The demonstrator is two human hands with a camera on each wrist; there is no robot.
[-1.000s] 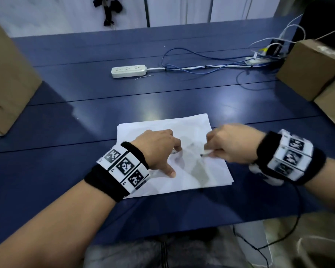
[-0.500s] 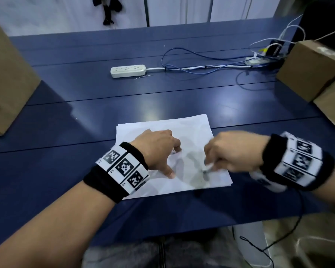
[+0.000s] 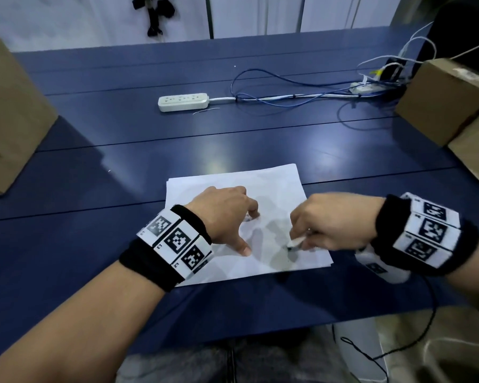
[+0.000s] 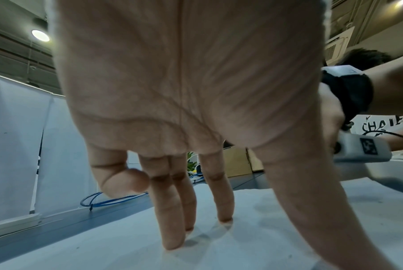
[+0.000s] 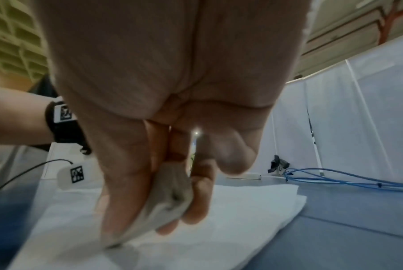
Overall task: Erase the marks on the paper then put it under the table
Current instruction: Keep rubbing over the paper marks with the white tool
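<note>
Our left hand (image 3: 227, 214) presses straight fingertips (image 4: 172, 243) onto the paper (image 3: 274, 183); our right hand (image 3: 332, 219) pinches the eraser (image 5: 170, 191), lower center.

**Where your three cameras sit**

Your head camera looks forward and down from above the blue table (image 3: 260, 139), wide enough to take in both forearms and the far wall. Your left wrist camera sits under the left hand (image 4: 184, 91), very close, facing along the fingers (image 4: 172, 228) toward the paper (image 4: 288, 228). Your right wrist camera does likewise under the right hand (image 5: 172, 73). All three share the paper (image 3: 274, 186); each wrist view also catches the opposite wrist.
</note>
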